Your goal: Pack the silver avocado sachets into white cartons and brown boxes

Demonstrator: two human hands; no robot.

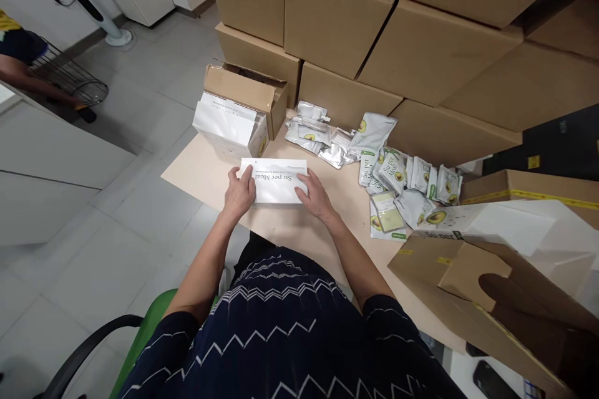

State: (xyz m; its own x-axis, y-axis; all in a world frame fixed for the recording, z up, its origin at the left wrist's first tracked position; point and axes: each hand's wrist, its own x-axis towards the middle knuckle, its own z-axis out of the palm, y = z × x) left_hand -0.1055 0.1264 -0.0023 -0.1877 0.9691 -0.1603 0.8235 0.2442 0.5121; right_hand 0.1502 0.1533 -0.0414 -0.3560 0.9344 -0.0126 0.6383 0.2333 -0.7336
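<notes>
A white carton [275,186] printed "Su-per Meal" lies on the light tabletop [196,168] in front of my body, its lettering upside down in this view. My left hand [240,192] holds its left end, with fingers on the top face. At the opposite end, my right hand [316,195] grips the carton, thumb and fingers resting on the top. Beyond my left hand stands an open white box [227,126] with white cartons or sheets in it. White pouches with avocado pictures [390,169] are heaped to the right of my right hand.
Large brown boxes [337,19] are stacked behind the table. An open brown box [238,84] stands at the back left, and a big open carton [468,268] at the right. Another person's arm [35,81] shows far left. A green chair [150,330] is below.
</notes>
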